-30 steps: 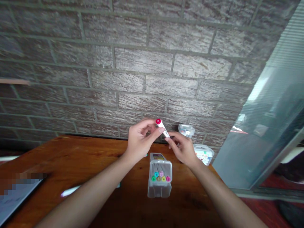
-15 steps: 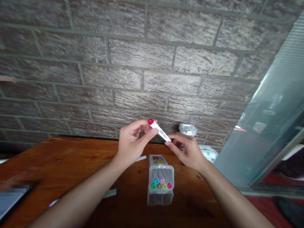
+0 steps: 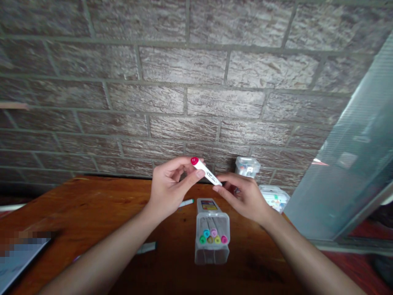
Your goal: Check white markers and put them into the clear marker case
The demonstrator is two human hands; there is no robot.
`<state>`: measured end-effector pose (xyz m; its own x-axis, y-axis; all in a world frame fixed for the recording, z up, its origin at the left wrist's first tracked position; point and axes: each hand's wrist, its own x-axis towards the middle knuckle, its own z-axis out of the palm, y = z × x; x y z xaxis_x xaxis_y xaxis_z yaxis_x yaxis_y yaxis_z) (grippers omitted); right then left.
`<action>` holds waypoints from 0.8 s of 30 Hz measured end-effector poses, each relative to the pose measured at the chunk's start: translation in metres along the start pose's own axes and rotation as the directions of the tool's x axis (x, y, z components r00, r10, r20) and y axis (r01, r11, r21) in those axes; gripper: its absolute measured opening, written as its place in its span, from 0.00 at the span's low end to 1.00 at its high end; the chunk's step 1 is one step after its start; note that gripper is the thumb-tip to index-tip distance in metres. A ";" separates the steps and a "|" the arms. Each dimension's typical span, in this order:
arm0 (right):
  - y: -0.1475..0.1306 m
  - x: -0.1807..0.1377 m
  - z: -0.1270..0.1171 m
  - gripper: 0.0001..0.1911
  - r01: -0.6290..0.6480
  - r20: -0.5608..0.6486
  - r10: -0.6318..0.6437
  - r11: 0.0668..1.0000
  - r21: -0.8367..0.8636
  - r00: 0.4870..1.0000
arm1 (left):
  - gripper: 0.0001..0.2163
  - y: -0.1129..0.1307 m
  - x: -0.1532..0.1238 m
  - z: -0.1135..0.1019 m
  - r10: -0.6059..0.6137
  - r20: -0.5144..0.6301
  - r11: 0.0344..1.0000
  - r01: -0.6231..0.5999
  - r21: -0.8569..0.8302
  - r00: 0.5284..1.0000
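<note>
Both of my hands hold one white marker (image 3: 205,171) with a red cap end, raised above the wooden table (image 3: 92,213). My left hand (image 3: 170,188) pinches the marker near its red end between thumb and fingers. My right hand (image 3: 245,196) grips the lower end with its fingertips. Below the hands a clear plastic marker box (image 3: 211,237) lies on its side, its open end towards me, with several coloured marker caps showing inside.
Two more clear marker boxes (image 3: 247,166) (image 3: 274,197) stand by the brick wall at the back right. Loose markers (image 3: 186,202) (image 3: 146,247) lie on the table left of the box. A glass panel (image 3: 353,164) rises at the right. A dark flat object (image 3: 18,258) lies at the table's left edge.
The hands and marker have stayed together and shifted slightly in view as the camera moved. The marker now lies flatter, and the grip of both hands is unchanged.
</note>
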<state>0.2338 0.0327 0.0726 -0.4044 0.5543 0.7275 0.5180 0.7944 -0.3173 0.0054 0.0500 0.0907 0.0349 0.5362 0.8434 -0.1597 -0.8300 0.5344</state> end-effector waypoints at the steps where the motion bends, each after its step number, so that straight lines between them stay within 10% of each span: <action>1: 0.001 -0.001 0.001 0.08 0.004 0.006 -0.005 1.000 0.010 1.000 | 0.05 -0.001 -0.003 0.000 0.011 0.023 1.000 -0.012 0.019 1.000; 9: 0.004 -0.001 0.004 0.10 0.048 0.028 -0.049 0.998 0.042 0.998 | 0.11 0.012 -0.014 0.004 0.199 0.239 0.963 -0.235 0.135 0.950; 24: -0.003 0.000 -0.003 0.11 0.137 0.034 -0.139 0.988 0.065 0.990 | 0.11 0.028 -0.015 0.009 0.319 0.286 0.927 -0.360 0.105 0.904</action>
<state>0.2348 0.0300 0.0756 -0.4983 0.4464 0.7432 0.4076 0.8772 -0.2536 0.0096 0.0171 0.0940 0.2628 0.1763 0.9486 -0.0574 -0.9786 0.1978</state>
